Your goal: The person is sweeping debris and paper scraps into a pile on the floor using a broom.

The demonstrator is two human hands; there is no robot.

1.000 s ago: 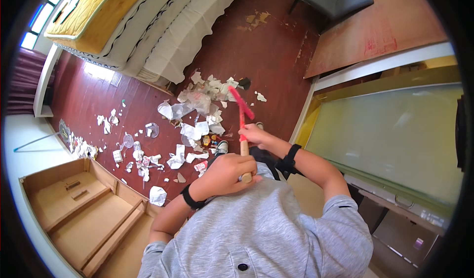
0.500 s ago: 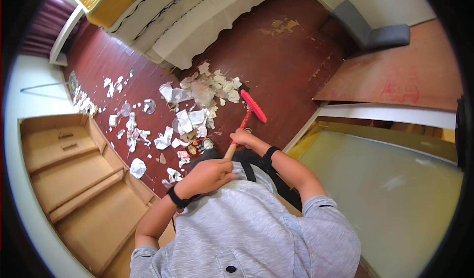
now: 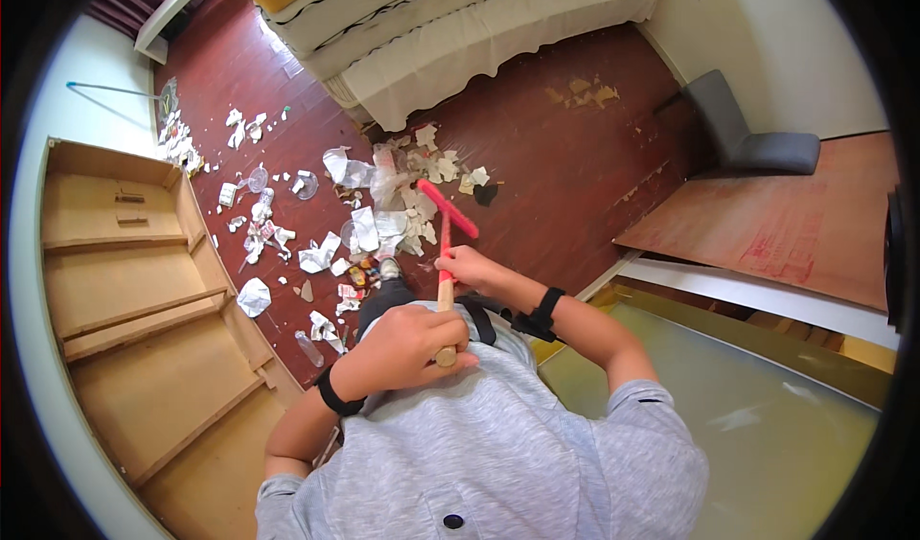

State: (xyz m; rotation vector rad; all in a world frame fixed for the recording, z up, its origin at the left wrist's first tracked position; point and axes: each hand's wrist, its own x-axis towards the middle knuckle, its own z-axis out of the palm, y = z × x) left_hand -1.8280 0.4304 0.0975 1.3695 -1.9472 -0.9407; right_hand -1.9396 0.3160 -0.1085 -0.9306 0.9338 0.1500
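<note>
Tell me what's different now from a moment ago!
The view swung, so the paper litter and the red broom head sit differently in the picture. Unchanged: the left hand grips the top of the wooden handle, the right hand grips lower down, and the litter stays heaped on the red floor.

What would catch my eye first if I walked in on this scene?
Both hands grip a wooden-handled broom with a red head, left hand at the handle's top end, right hand lower down. Beyond it, a scatter of torn white paper scraps and litter covers the dark red wooden floor.
</note>
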